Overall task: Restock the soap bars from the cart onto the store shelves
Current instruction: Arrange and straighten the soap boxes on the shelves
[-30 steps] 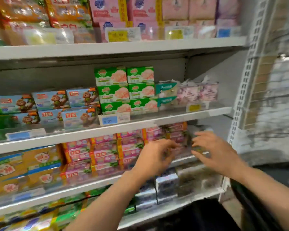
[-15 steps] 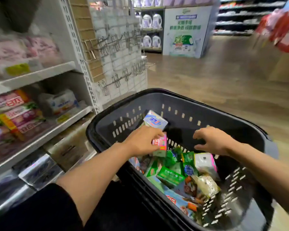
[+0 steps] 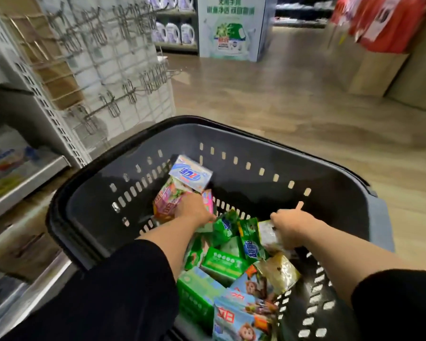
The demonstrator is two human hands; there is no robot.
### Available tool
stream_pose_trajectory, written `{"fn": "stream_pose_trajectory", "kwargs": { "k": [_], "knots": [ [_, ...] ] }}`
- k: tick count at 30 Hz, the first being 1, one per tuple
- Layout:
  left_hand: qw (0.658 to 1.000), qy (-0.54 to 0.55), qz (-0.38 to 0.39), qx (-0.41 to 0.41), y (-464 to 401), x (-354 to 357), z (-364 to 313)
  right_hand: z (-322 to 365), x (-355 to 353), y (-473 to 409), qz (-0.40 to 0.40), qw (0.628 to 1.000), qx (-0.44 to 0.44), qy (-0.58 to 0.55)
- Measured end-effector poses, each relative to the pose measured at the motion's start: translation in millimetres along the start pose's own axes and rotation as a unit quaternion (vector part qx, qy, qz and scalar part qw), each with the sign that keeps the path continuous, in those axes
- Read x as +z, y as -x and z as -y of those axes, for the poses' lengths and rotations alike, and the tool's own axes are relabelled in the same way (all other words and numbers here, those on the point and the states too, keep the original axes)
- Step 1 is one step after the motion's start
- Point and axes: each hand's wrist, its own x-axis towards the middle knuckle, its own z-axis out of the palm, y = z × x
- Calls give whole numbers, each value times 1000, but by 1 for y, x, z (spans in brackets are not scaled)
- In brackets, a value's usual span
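The dark grey cart basket holds several soap packs. My left hand reaches into its far left corner and grips a pink soap pack. A white-and-blue soap box leans just above that pack. My right hand is lower on the right side, fingers curled on a pale wrapped soap pack. Green soap boxes and blue monkey-print packs lie piled in the near part of the basket.
The store shelves with packaged goods stand at the left, touching the basket's left side. A white pegboard with metal hooks closes the shelf end. Wooden floor stretches ahead; a display stand and red goods stand far off.
A second ago both hands were at the shelf; the view then swung right to the basket. Since half a second ago my left hand has sunk onto the pink pack and my right onto the pale pack.
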Motion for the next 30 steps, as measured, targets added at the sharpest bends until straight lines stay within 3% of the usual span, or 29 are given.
{"fn": "stream_pose_trajectory", "kwargs": {
  "k": [3,10,16,21,24,30],
  "knots": [
    [1000,-6,-17,-18,-9,12,1,2,5,0,-26,1000,-7,-2],
    [994,58,30,-86,-10,42,6,7,-19,4,-100,989,-26,-102],
    [994,65,26,-80,-12,32,14,16,-46,1,-187,942,5,-277],
    [996,21,19,-80,-17,30,16,23,-58,1,-230,903,-58,-358],
    [996,33,8,-80,-19,23,13,16,-59,2,-265,865,-66,-421],
    [982,156,-43,-101,-8,-20,5,6,-64,4,-337,738,-31,-584]
  ]
}}
